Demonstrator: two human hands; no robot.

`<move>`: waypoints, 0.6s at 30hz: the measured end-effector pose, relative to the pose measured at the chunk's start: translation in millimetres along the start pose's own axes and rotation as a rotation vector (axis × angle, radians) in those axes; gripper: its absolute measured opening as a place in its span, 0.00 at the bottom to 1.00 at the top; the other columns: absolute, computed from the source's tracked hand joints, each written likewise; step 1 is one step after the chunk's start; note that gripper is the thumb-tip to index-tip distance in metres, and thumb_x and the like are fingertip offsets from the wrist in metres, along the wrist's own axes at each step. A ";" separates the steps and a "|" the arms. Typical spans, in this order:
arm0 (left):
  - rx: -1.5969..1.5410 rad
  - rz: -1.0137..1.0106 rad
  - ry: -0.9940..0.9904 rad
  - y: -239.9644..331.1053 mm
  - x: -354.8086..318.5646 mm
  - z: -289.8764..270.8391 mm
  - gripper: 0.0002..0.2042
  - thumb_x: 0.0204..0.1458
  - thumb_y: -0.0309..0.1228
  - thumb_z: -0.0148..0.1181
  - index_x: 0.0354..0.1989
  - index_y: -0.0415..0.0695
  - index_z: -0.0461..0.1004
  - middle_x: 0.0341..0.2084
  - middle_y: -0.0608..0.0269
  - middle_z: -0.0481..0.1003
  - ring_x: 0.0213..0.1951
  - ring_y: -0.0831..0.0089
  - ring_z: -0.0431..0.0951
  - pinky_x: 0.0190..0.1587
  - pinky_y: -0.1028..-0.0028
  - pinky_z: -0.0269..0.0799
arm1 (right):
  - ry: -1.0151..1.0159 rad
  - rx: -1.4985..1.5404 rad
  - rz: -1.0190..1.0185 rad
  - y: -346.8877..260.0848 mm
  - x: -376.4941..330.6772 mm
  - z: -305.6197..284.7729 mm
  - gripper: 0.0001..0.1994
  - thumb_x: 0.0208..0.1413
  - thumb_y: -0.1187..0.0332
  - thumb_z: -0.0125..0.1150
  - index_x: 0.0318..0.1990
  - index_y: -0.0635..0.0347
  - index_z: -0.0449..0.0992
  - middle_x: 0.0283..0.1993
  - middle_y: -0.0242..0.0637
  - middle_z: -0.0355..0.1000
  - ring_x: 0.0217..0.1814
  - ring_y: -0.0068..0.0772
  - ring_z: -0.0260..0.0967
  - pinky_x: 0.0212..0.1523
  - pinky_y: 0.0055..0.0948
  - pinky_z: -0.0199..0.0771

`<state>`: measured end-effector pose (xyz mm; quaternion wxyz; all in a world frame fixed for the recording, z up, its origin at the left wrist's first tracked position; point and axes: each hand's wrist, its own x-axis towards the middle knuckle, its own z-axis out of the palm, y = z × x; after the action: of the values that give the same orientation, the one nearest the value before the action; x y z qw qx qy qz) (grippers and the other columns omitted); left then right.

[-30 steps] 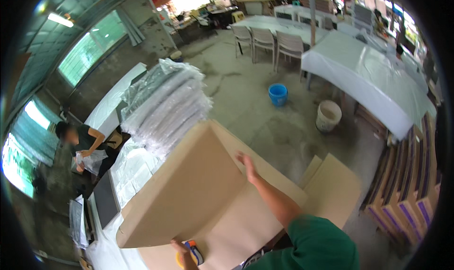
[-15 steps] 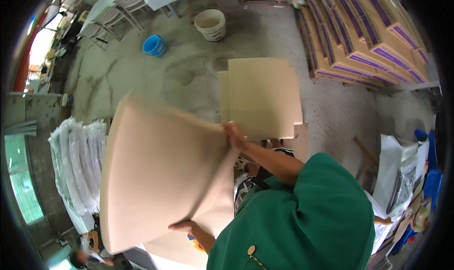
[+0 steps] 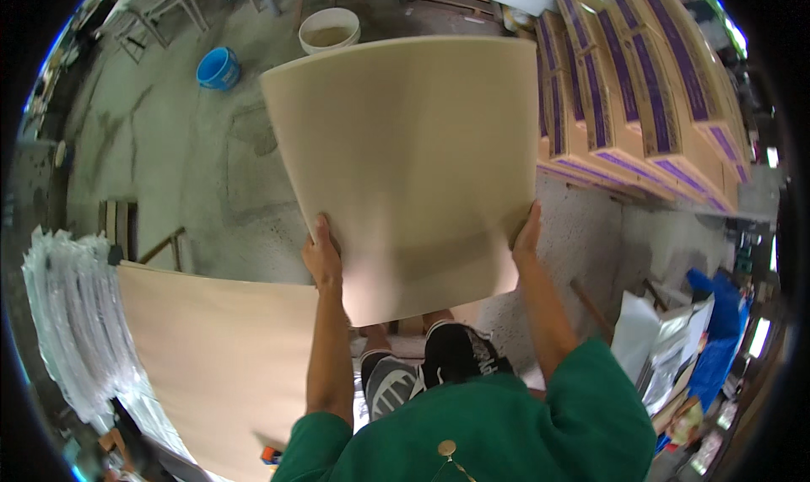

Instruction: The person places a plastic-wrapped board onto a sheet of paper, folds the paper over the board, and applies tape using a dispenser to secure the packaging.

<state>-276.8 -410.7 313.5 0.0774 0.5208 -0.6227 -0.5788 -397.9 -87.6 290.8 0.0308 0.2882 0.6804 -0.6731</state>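
Observation:
A large tan sheet (image 3: 413,161), slightly bowed, is held up in front of me and reaches away from my body. My left hand (image 3: 323,254) grips its left edge, thumb toward the top face. On the opposite edge my right hand (image 3: 527,236) is closed, its fingers partly hidden behind the sheet. Below the held sheet, the floor ahead of my feet is mostly covered from view. To the left of my left forearm lies another tan sheet (image 3: 228,355) on a work surface, with a small orange and black object (image 3: 270,455) at its near edge.
Plastic-wrapped bundles (image 3: 76,313) stand at the far left. A blue bucket (image 3: 218,68) and a white bucket (image 3: 329,30) sit on the concrete floor ahead. Stacked cartons with purple bands (image 3: 650,94) rise at the right. Wrapped items and blue sheeting (image 3: 717,339) lie at the lower right.
The tan sheet has swung from my left to straight ahead, now over the boards piled there. My hands have moved to its opposite side edges, and the view has turned.

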 end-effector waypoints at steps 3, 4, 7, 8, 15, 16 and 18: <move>0.216 -0.011 -0.011 -53.7 71.6 17.1 0.38 0.46 0.63 0.45 0.33 0.28 0.70 0.23 0.50 0.71 0.29 0.63 0.69 0.34 0.67 0.65 | 0.002 0.009 0.063 74.0 20.6 10.7 0.35 0.54 0.40 0.38 0.47 0.69 0.69 0.44 0.41 0.70 0.45 0.32 0.65 0.49 0.27 0.62; 0.255 -0.057 -0.087 -61.7 86.7 22.3 0.38 0.46 0.63 0.44 0.35 0.28 0.71 0.28 0.45 0.72 0.35 0.58 0.71 0.40 0.65 0.65 | 0.002 -0.078 0.144 105.2 22.5 16.4 0.35 0.55 0.40 0.38 0.49 0.69 0.68 0.47 0.42 0.68 0.48 0.33 0.65 0.50 0.28 0.62; 0.285 0.063 -0.078 -148.1 131.1 35.8 0.36 0.46 0.60 0.48 0.47 0.32 0.66 0.38 0.43 0.70 0.44 0.53 0.69 0.47 0.63 0.63 | -0.222 -0.314 0.360 254.7 53.5 -26.8 0.38 0.55 0.41 0.38 0.62 0.65 0.47 0.63 0.47 0.49 0.64 0.42 0.49 0.61 0.34 0.49; 0.404 0.025 -0.040 -173.6 132.0 37.2 0.36 0.46 0.58 0.49 0.50 0.34 0.63 0.42 0.42 0.67 0.47 0.52 0.67 0.49 0.63 0.61 | -0.218 -0.465 0.321 272.4 41.5 -20.9 0.37 0.56 0.43 0.39 0.62 0.65 0.47 0.63 0.48 0.51 0.63 0.43 0.51 0.60 0.34 0.51; 0.586 -0.032 -0.075 -222.3 133.8 31.0 0.37 0.47 0.49 0.55 0.60 0.40 0.49 0.54 0.44 0.58 0.55 0.51 0.59 0.56 0.60 0.56 | -0.285 -0.618 0.227 272.2 12.6 -4.9 0.35 0.56 0.47 0.43 0.63 0.62 0.44 0.60 0.55 0.53 0.62 0.47 0.53 0.59 0.35 0.53; 0.592 -0.045 -0.082 -218.3 133.6 32.5 0.36 0.47 0.48 0.55 0.60 0.40 0.50 0.54 0.43 0.57 0.56 0.52 0.59 0.57 0.60 0.55 | -0.280 -0.624 0.230 283.4 19.9 -11.4 0.35 0.56 0.48 0.43 0.63 0.61 0.43 0.60 0.54 0.53 0.62 0.47 0.53 0.59 0.35 0.53; 0.792 0.046 -0.053 -212.5 129.1 37.4 0.35 0.47 0.45 0.55 0.60 0.41 0.49 0.56 0.44 0.56 0.57 0.52 0.57 0.58 0.61 0.53 | -0.305 -0.653 0.237 304.0 29.4 -17.1 0.34 0.56 0.48 0.44 0.63 0.60 0.43 0.61 0.54 0.53 0.63 0.47 0.52 0.59 0.34 0.53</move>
<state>-241.6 -436.9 65.9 -0.1323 0.4811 -0.8111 -0.3052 -284.5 -83.2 6.7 0.2998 0.2363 0.8085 -0.4479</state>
